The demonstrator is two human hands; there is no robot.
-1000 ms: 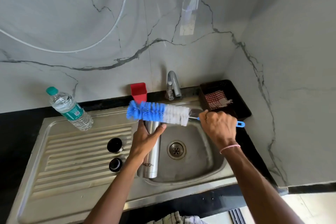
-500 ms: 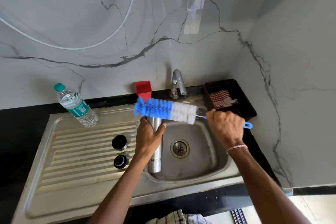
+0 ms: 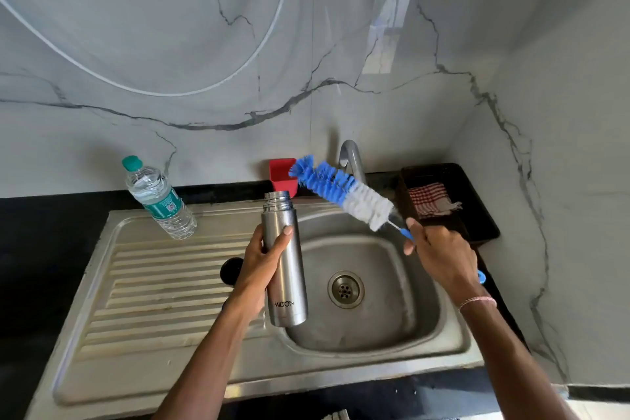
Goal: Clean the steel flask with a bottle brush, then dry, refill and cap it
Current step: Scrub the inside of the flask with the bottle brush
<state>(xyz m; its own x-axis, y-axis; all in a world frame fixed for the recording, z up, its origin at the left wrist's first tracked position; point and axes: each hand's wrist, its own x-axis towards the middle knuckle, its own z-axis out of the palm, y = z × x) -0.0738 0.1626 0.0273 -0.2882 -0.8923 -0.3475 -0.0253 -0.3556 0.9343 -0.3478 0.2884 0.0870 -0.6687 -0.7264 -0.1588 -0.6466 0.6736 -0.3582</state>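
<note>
The steel flask point(image 3: 288, 276) is up in the air just left of the drain point(image 3: 346, 289), held close to upright with its open threaded mouth on top and its base over the left lip of the basin. The left hand point(image 3: 257, 266) is wrapped around its middle, thumb across the front, fingers curled behind. Right of the drain and a little beyond it, the right hand point(image 3: 441, 256) is closed round the blue handle of the bottle brush point(image 3: 341, 189), the handle's loop poking out past the wrist. The brush slants up and leftward from that fist, white bristles nearest the hand, blue ones at the tip, and the tip hangs beyond the drain, just right of the flask's mouth and clear of it. A red holder point(image 3: 280, 174) stands at the wall beyond the drain, right behind the brush tip, with the tap point(image 3: 351, 155) beside it. Far left of the drain, at the back of the ribbed draining board of the sink point(image 3: 163, 286), stands a plastic water bottle point(image 3: 158, 198) with a green cap. A black cap point(image 3: 230, 269) lies on the board left of the drain, partly hidden by the left wrist. Beyond the drain to the right, a black tray point(image 3: 484, 218) holds a red-checked cloth point(image 3: 431, 200).
</note>
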